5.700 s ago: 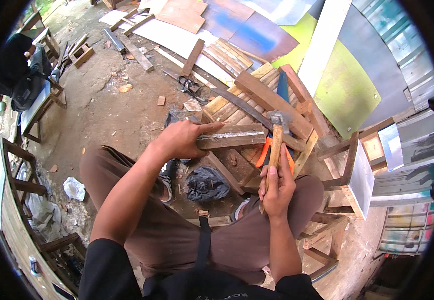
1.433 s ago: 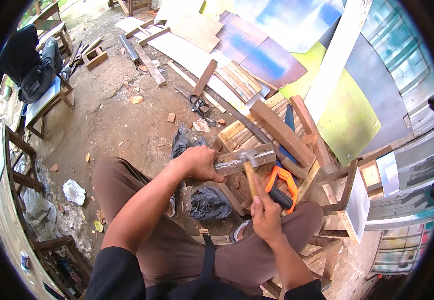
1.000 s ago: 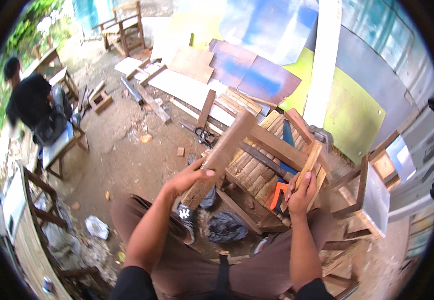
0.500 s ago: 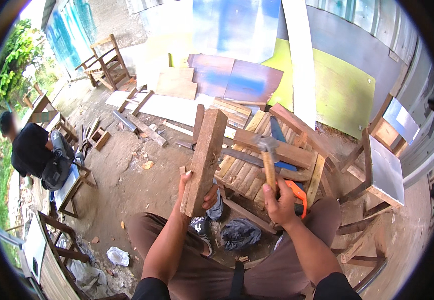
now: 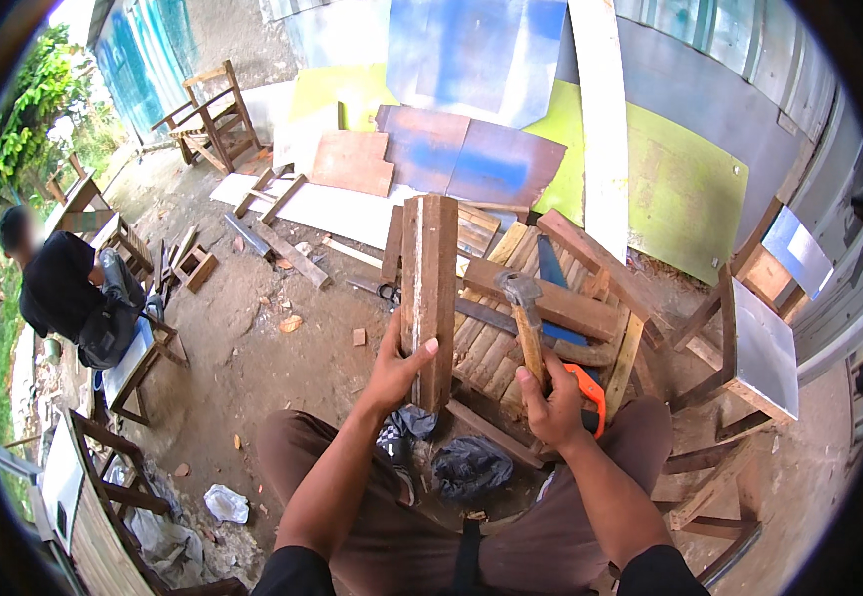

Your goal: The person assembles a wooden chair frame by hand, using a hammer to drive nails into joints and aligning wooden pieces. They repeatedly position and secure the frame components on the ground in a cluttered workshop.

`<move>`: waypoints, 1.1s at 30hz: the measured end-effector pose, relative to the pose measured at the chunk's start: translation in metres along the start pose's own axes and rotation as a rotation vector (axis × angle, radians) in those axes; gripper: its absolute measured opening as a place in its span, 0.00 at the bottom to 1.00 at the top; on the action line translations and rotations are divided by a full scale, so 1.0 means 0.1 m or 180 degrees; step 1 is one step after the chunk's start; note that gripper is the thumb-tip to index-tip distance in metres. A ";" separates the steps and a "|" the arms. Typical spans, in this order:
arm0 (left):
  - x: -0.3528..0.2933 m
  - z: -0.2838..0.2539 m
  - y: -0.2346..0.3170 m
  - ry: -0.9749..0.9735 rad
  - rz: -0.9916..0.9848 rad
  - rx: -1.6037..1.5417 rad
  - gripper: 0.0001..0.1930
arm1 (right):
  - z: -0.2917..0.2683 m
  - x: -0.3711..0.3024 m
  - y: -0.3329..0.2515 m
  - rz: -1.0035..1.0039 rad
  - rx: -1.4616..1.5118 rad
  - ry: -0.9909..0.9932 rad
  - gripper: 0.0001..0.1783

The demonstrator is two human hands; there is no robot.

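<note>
My left hand grips a thick brown wooden beam near its lower end, thumb across its face. The beam stands nearly upright before me, with a pale streak down one side. In my right hand is a claw hammer, held by its wooden handle with the metal head up. Beyond the hammer, another wooden block lies on a low slatted wooden bench. A handsaw with an orange handle and blue blade lies there too, partly hidden by my right hand.
A dark plastic bag lies on the ground between my feet. At the left a person in black sits on a low wooden seat. Wooden chairs stand at the right, and painted boards lean against the far wall.
The beam has turned to stand more upright and shifted right, showing a pale-streaked side. My left thumb now lies across it. The hammer has dropped slightly toward me.
</note>
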State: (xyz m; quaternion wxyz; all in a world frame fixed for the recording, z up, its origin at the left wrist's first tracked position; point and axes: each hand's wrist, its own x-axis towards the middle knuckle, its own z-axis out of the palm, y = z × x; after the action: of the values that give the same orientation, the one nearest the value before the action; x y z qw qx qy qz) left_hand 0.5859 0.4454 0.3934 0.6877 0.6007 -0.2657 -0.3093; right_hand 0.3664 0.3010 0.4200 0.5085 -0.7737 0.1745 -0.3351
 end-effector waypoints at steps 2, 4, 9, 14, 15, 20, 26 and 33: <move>0.00 0.02 0.01 0.0099 0.0160 0.0135 0.41 | 0.01 0.00 0.01 -0.0038 -0.0007 -0.0040 0.23; -0.01 0.02 0.01 0.0168 0.0204 0.0157 0.37 | 0.03 0.00 0.02 -0.0062 -0.0061 -0.0047 0.23; -0.01 0.01 -0.01 0.0285 -0.0193 -0.0584 0.31 | 0.07 -0.04 0.04 0.0074 -0.0151 -0.0174 0.23; -0.02 0.04 -0.01 0.0276 0.0076 -0.0175 0.27 | 0.10 -0.06 0.04 0.0062 -0.0113 -0.0374 0.23; -0.03 0.05 0.00 0.0231 0.0207 -0.0008 0.27 | 0.11 -0.06 0.03 0.0048 -0.0088 -0.0396 0.23; -0.04 0.08 0.02 0.0237 0.0472 0.0160 0.26 | 0.13 -0.05 -0.01 0.0076 0.0062 -0.0207 0.21; -0.05 0.10 -0.05 0.0136 0.0702 0.0816 0.29 | -0.02 0.02 -0.01 0.0097 0.0026 0.0058 0.21; -0.11 0.22 -0.06 0.0377 0.1231 0.1785 0.30 | -0.22 0.13 -0.05 0.0370 0.0618 0.0505 0.23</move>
State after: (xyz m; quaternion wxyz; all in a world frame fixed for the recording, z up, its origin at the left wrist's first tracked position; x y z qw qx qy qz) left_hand 0.5619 0.4382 0.3906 0.5560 0.7217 -0.4090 -0.0527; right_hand 0.3601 0.2805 0.4343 0.5841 -0.6806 0.2254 -0.3805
